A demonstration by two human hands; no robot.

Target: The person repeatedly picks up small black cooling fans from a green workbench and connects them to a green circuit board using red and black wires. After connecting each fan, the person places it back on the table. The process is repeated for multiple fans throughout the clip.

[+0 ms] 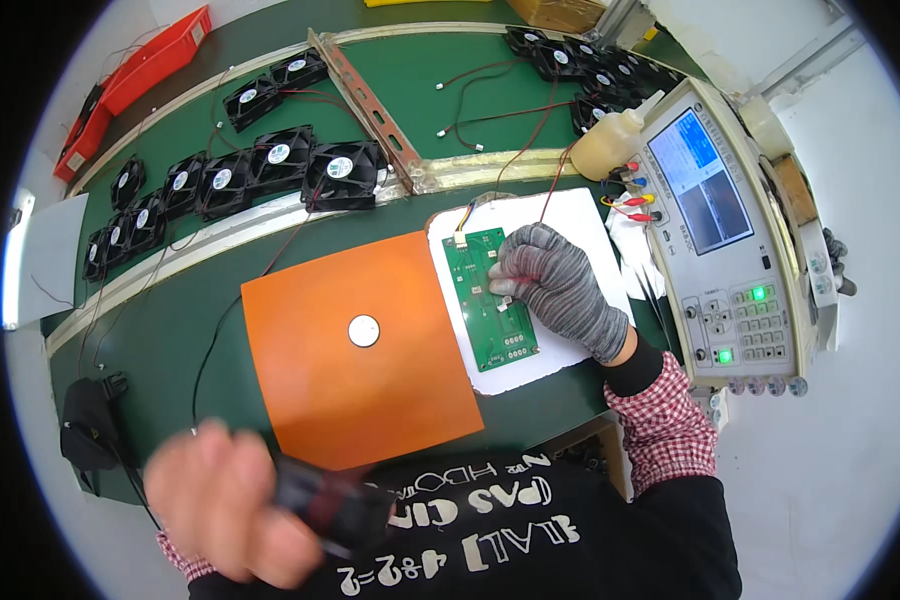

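Note:
My left hand [225, 505], bare and smeared by motion, is closed round a black boxy object [330, 505] low in front of my body; the blur hides its kind. My right hand [555, 285], in a grey knitted glove, is over a green circuit board [478, 313]. Its thumb and fingertips are pinched together at the board's right side, near a small white connector [505, 303]; what they hold is hidden. A white plug with coloured wires [461, 239] sits at the board's top left corner. The board lies on a white pad [580, 363].
An orange mat [330, 385] with a white disc [364, 331] lies left of the pad. Several black fans [340, 168] with thin leads stand behind. At right are a test instrument [725, 240] and a plastic bottle [608, 145]. A black adapter [90, 425] lies far left.

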